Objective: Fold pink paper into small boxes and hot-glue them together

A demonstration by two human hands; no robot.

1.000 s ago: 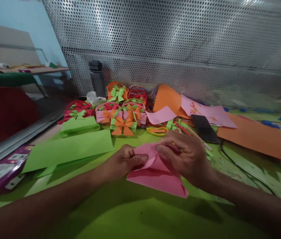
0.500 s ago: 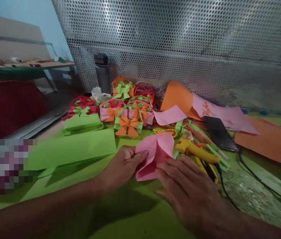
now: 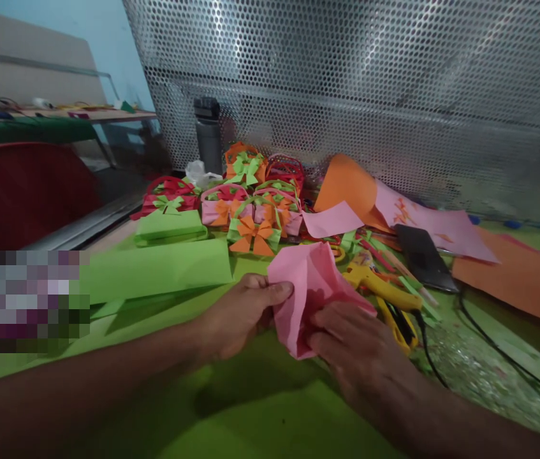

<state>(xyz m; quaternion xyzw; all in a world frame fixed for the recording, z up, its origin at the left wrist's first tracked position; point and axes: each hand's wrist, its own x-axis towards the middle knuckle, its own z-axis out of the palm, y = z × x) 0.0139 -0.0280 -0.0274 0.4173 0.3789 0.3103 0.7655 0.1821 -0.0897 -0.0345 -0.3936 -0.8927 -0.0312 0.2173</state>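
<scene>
A folded pink paper stands up off the green table between both my hands. My left hand pinches its left edge, thumb on top. My right hand grips its lower right side with fingers curled onto the sheet. The paper bulges open at the top like a pocket. A yellow glue gun lies just behind my right hand.
Several small paper baskets with bows crowd the back of the table. Green folded sheets lie at left, orange paper and pink paper at right, with a black phone and a cable. A perforated metal screen rises behind.
The pink paper has been lifted from flat on the table and opened up. My right hand moved off its top, down to its lower right side, uncovering the glue gun.
</scene>
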